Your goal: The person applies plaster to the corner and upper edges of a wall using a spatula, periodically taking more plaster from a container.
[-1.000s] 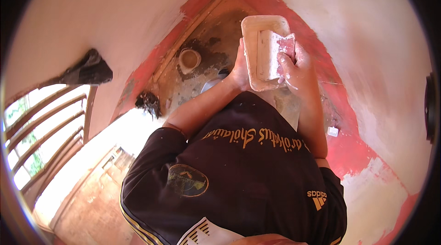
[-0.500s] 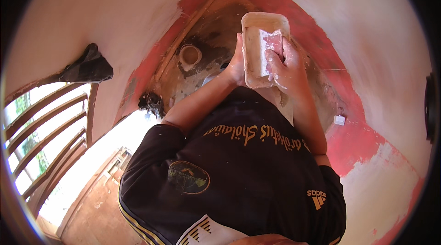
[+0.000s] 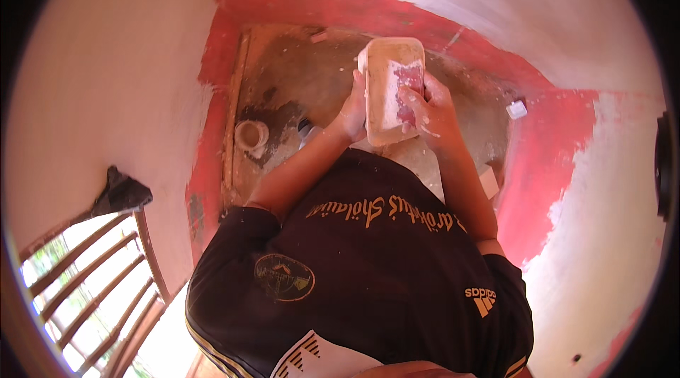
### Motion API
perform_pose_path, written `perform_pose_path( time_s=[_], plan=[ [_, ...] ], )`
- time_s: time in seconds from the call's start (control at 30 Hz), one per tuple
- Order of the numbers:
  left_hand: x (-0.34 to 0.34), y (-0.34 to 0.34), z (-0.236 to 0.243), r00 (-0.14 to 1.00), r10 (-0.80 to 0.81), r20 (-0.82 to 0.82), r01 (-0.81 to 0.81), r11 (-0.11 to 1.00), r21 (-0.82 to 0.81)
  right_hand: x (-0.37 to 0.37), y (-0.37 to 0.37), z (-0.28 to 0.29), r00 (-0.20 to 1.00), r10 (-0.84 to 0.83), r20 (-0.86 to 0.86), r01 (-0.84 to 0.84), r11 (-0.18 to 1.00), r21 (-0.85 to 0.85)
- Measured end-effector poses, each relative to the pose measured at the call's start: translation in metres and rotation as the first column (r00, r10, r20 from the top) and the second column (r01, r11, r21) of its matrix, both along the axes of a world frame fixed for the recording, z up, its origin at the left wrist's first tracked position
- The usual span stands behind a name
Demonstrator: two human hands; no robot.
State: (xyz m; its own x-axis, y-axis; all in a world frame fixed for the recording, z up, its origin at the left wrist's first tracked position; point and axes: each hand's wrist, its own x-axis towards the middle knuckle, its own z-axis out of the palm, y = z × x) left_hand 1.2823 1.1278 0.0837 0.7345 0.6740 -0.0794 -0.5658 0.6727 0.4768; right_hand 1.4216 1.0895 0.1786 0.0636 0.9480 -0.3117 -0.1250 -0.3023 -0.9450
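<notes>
My left hand (image 3: pixel 352 110) is closed on the left side of a cream rectangular plastic tub (image 3: pixel 380 109), holding it tilted in front of my belly. A flat scraper with a reddish, white-smeared blade (image 3: pixel 407 80) is inside the tub, gripped by my right hand (image 3: pixel 435 116). Its handle is hidden. Pale paste speckles my right fingers.
A small bucket (image 3: pixel 251 135) stands on a stained floor (image 3: pixel 283 59) bordered by a red-painted band (image 3: pixel 545 144) below pale walls (image 3: pixel 106 80). A small white object (image 3: pixel 517 109) lies at the right. Black plastic (image 3: pixel 120 190) hangs above a barred window (image 3: pixel 92 286) at the left.
The view has turned, so the floor and window sit differently. The tub and both hands have shifted left and slightly down in the picture, my hands still holding tub and scraper.
</notes>
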Motion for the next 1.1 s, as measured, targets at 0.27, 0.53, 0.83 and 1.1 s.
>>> perform_pose_path(
  time_s=[0.27, 0.53, 0.83, 1.1],
  plan=[
    [0.268, -0.109, -0.028, 0.961, -0.275, 0.041, 0.278, 0.95, -0.146, 0.266, -0.154, -0.033, 0.959, -0.271, -0.084, 0.27, 0.963, -0.02],
    [0.47, -0.137, 0.007, 0.915, -0.332, 0.231, 0.368, 0.92, -0.133, 0.484, -0.213, -0.017, 0.78, -0.514, -0.357, 0.549, 0.836, -0.004],
    [0.691, -0.07, -0.024, 0.896, -0.425, 0.129, 0.444, 0.853, -0.274, 0.717, -0.156, -0.028, 0.484, -0.644, -0.592, 0.81, 0.586, 0.024],
    [0.975, 0.049, -0.035, 0.828, -0.551, 0.105, 0.557, 0.787, -0.264, 0.995, -0.114, -0.06, 0.418, -0.573, -0.704, 0.856, 0.509, 0.094]
  ],
)
